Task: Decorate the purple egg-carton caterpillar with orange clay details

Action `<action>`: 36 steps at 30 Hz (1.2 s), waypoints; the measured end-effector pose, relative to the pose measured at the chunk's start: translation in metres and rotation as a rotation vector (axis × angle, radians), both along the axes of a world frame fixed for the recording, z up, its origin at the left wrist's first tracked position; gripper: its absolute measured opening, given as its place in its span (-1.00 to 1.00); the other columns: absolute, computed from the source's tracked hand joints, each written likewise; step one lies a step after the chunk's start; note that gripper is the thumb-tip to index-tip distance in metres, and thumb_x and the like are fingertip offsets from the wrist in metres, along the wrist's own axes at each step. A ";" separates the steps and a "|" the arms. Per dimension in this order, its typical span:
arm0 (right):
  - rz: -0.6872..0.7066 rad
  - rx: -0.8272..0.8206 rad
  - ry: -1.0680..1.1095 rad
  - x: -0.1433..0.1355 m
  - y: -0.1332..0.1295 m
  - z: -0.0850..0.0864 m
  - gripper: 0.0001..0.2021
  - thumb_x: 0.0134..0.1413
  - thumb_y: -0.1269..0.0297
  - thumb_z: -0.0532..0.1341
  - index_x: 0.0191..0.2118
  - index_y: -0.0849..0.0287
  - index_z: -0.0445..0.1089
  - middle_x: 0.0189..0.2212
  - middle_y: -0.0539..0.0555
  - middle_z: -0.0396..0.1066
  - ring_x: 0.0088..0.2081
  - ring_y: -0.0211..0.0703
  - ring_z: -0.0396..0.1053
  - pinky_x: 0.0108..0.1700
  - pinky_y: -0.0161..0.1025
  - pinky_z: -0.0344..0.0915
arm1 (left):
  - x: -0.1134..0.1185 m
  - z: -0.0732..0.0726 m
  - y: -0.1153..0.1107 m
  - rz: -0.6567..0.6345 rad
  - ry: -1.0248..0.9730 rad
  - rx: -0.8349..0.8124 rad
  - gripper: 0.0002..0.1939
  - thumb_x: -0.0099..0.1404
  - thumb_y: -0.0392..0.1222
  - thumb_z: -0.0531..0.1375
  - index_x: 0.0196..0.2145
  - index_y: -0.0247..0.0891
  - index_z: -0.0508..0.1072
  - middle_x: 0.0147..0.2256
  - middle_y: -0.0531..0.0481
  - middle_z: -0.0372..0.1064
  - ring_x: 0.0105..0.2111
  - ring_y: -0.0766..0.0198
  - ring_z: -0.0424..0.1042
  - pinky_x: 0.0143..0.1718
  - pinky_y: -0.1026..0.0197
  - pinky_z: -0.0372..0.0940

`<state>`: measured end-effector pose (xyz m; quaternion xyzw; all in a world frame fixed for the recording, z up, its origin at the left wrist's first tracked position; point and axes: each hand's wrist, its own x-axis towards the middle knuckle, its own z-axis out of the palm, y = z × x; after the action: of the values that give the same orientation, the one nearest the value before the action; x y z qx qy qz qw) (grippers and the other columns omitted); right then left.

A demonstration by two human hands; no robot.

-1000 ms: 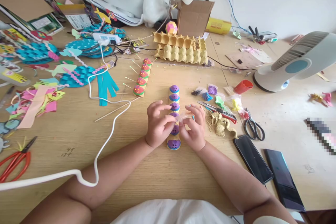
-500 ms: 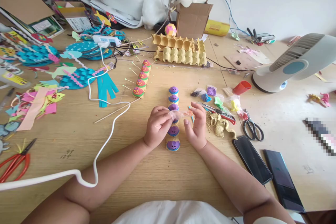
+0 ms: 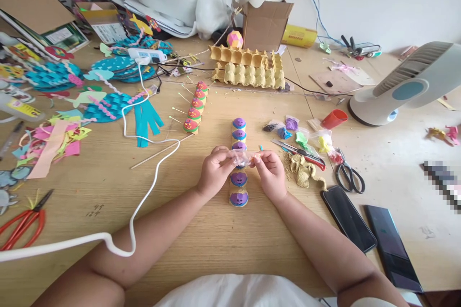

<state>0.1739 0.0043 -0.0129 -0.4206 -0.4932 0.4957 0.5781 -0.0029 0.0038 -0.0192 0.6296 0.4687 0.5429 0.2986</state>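
L hand (image 3: 215, 172) is pinching one end of clear bag (image 3: 242, 157), R hand (image 3: 272, 173) is pinching the other; fingertips pressing together w/ plastic between, prob. holding it taut. Bag's hovering over purple egg-carton strip (image 3: 238, 198). Small colored bags (image 3: 302, 141) are lying R of strip, prob. for easy reach.

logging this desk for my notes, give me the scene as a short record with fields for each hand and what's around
left hand: pinching one end of a small clear bag
right hand: pinching the bag's other end
behind the bag in view: purple and blue row with faces, partly hidden
left of that row: red and green row
right of it: craft knife, scissors, bagged coloured lumps
farther back: egg cartons
far right: fan
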 end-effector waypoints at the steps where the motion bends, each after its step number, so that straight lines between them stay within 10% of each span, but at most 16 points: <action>1: 0.004 -0.008 0.004 0.000 0.000 0.000 -0.62 0.10 -0.12 0.41 -0.29 0.09 0.39 -0.43 -0.02 0.49 -0.41 -0.24 0.43 -0.28 -0.24 0.47 | 0.000 0.000 0.000 0.003 0.002 0.009 -0.78 0.41 0.01 0.29 -0.19 -0.13 0.69 -0.26 -0.06 0.57 -0.16 0.18 0.48 -0.06 0.12 0.41; 11: 0.012 0.080 -0.163 0.002 -0.005 0.004 -0.60 0.27 -0.11 0.28 -0.40 0.11 0.32 -0.50 -0.03 0.38 -0.45 -0.25 0.32 -0.35 -0.27 0.36 | 0.002 0.007 -0.003 0.045 0.114 0.081 -0.57 0.50 0.09 0.15 -0.41 -0.16 0.61 -0.31 -0.05 0.51 -0.18 0.17 0.44 -0.05 0.08 0.35; 18: 0.147 0.136 -0.106 0.000 -0.003 0.003 -0.57 0.25 -0.08 0.31 0.12 0.01 0.38 -0.29 0.03 0.50 -0.30 -0.19 0.47 -0.25 -0.22 0.49 | 0.001 0.003 -0.001 0.047 0.059 0.001 -0.58 0.51 0.05 0.12 -0.36 -0.13 0.67 -0.17 -0.10 0.52 -0.05 0.13 0.46 0.04 0.04 0.38; 36: 0.017 0.182 -0.164 0.003 -0.003 -0.002 -0.63 0.17 -0.03 0.39 -0.44 0.09 0.32 -0.51 -0.03 0.42 -0.45 -0.22 0.37 -0.34 -0.22 0.37 | 0.004 0.009 -0.003 -0.091 0.130 0.067 -0.82 0.39 0.01 0.30 -0.18 -0.04 0.69 0.06 -0.12 0.49 0.17 0.07 0.38 0.28 -0.09 0.28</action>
<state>0.1772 0.0015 -0.0144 -0.4012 -0.5853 0.4176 0.5676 0.0007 0.0008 -0.0098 0.6938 0.4398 0.5020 0.2705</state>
